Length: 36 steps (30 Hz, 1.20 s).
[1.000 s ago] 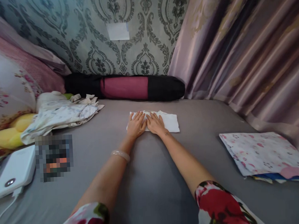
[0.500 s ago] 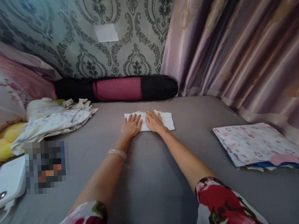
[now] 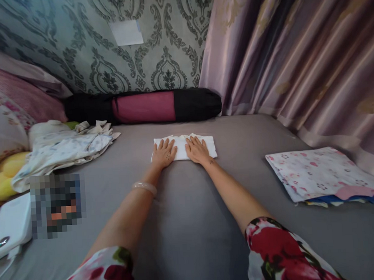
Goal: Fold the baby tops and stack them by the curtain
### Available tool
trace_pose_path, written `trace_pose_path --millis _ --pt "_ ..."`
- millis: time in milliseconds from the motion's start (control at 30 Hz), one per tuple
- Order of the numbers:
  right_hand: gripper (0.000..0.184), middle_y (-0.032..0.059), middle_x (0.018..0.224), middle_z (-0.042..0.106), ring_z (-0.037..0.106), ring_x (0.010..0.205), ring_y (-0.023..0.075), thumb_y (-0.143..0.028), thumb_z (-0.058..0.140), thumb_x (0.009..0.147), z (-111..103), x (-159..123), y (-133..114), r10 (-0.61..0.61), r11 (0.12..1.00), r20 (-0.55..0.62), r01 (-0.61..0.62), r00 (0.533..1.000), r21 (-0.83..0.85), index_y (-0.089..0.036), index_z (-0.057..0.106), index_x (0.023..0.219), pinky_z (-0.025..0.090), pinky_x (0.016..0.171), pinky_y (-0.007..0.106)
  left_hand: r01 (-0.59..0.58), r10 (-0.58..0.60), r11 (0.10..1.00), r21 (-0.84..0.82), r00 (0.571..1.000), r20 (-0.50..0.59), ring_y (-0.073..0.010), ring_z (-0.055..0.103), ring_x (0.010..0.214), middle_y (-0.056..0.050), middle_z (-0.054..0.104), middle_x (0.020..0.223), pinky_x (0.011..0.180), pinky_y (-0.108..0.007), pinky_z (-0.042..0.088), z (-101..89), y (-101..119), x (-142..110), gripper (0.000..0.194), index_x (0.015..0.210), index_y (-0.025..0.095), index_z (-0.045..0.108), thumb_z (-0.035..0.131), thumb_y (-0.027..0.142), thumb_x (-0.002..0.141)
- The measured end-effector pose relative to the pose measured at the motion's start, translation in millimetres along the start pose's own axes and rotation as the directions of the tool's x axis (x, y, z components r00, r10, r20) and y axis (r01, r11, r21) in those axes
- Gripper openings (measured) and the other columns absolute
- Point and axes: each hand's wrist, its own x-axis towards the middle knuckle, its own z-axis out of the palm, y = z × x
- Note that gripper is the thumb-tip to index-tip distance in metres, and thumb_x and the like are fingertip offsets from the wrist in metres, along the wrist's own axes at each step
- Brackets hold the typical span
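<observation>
A folded white cloth [image 3: 181,150] lies flat on the grey bed sheet [image 3: 185,223], wider than it is deep. My left hand [image 3: 164,153] rests palm down on its left part, fingers spread and pointing away from me. On the right part lies my right hand [image 3: 197,149], also flat with its fingers apart. Between the two hands a strip of the white fabric shows. A pale bangle [image 3: 144,186] circles my left wrist. What is under my palms is hidden.
A long black and maroon bag [image 3: 144,107] lies along the patterned wall. At right is a folded stack of printed cloth [image 3: 326,172], near the curtain [image 3: 248,49]. Rumpled light clothes [image 3: 68,150] and a white power bank [image 3: 11,224] with a cable are at left.
My right hand has slid slightly right over the cloth, widening the gap between my hands. My left hand stays flat on it. The view has tilted a little.
</observation>
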Motion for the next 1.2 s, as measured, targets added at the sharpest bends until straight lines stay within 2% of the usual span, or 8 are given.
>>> trace_pose_path --millis 167,367,600,733,833,1000,1100,1200 --pt "0.059 0.0085 0.161 0.021 0.015 0.149 0.0238 -0.043 0.016 0.102 -14.7 2.5 7.9 0.026 0.996 0.146 -0.038 0.989 0.079 -0.016 0.025 0.154 0.010 0.120 0.049 0.006 -0.006 1.000 -0.004 1.000 0.013 -0.0284 0.020 0.148 -0.007 0.026 0.160 0.119 -0.052 0.015 0.4 0.0 1.6 0.067 0.154 0.017 0.025 0.012 0.051 0.098" --pt "0.059 0.0131 0.159 0.025 0.018 0.148 0.0273 -0.041 0.019 0.102 -24.0 -5.0 28.2 0.047 0.998 0.067 -0.044 0.997 -0.050 -0.013 0.028 0.153 0.010 0.119 0.051 -0.002 0.003 1.000 -0.020 1.000 0.027 -0.0289 0.018 0.148 -0.006 0.025 0.161 0.119 -0.053 0.014 -2.5 0.3 0.8 0.066 0.154 0.020 0.025 0.013 0.052 0.098" --pt "0.058 0.0134 0.159 0.026 0.017 0.148 0.0285 -0.040 0.019 0.102 -11.9 -6.4 38.4 0.044 0.995 0.063 -0.038 0.997 -0.095 -0.013 0.031 0.152 0.013 0.119 0.051 0.004 -0.004 1.000 0.000 1.000 0.030 -0.0288 0.018 0.149 -0.006 0.024 0.161 0.119 -0.053 0.014 -1.7 1.0 0.3 0.065 0.154 0.021 0.026 0.012 0.052 0.098" --pt "0.058 0.0126 0.160 0.025 0.016 0.148 0.0284 -0.040 0.019 0.102 -14.7 -4.5 39.0 0.052 0.995 0.089 -0.044 0.995 -0.084 -0.014 0.030 0.152 0.013 0.119 0.051 0.002 -0.002 1.000 -0.004 0.999 0.045 -0.0284 0.018 0.149 -0.006 0.024 0.161 0.118 -0.053 0.014 -4.7 -1.0 0.0 0.064 0.154 0.021 0.027 0.013 0.051 0.098" --pt "0.056 0.0136 0.159 0.027 0.018 0.148 0.0295 -0.037 0.022 0.101 -19.9 -0.8 29.9 0.092 0.994 0.109 -0.085 0.990 -0.069 -0.013 0.034 0.150 0.013 0.118 0.052 0.009 -0.006 0.999 -0.032 0.997 0.075 -0.0287 0.021 0.148 -0.006 0.026 0.160 0.117 -0.054 0.017 -11.8 2.0 2.1 0.063 0.152 0.023 0.030 0.015 0.051 0.098" --pt "0.051 0.0119 0.156 0.034 0.025 0.145 0.0277 -0.033 0.027 0.100 -16.8 3.2 -6.4 0.044 0.998 -0.056 -0.046 0.997 -0.033 -0.017 0.042 0.146 0.016 0.117 0.050 0.121 -0.121 0.993 -0.004 0.993 0.008 -0.0362 0.037 0.138 -0.017 0.045 0.149 0.113 -0.059 0.023 -18.8 30.8 5.6 0.065 0.136 0.011 0.052 0.018 0.050 0.097" --pt "0.049 0.0100 0.154 0.038 0.028 0.143 0.0268 -0.033 0.029 0.099 -8.3 1.1 -21.2 0.016 1.000 -0.076 -0.018 0.997 -0.023 -0.019 0.045 0.144 0.019 0.116 0.048 0.203 -0.201 0.979 0.022 0.976 -0.082 -0.0377 0.034 0.139 -0.021 0.040 0.151 0.113 -0.055 0.024 -11.9 48.1 4.0 0.064 0.138 0.003 0.048 0.021 0.043 0.097" --pt "0.048 0.0092 0.153 0.040 0.029 0.142 0.0258 -0.033 0.028 0.100 -1.7 -1.3 -24.0 0.019 1.000 -0.077 -0.021 0.997 -0.023 -0.020 0.047 0.142 0.019 0.116 0.046 0.226 -0.223 0.974 0.018 0.968 -0.119 -0.0374 0.030 0.142 -0.020 0.036 0.153 0.114 -0.055 0.022 -2.8 53.5 2.4 0.063 0.144 0.004 0.041 0.020 0.041 0.096"
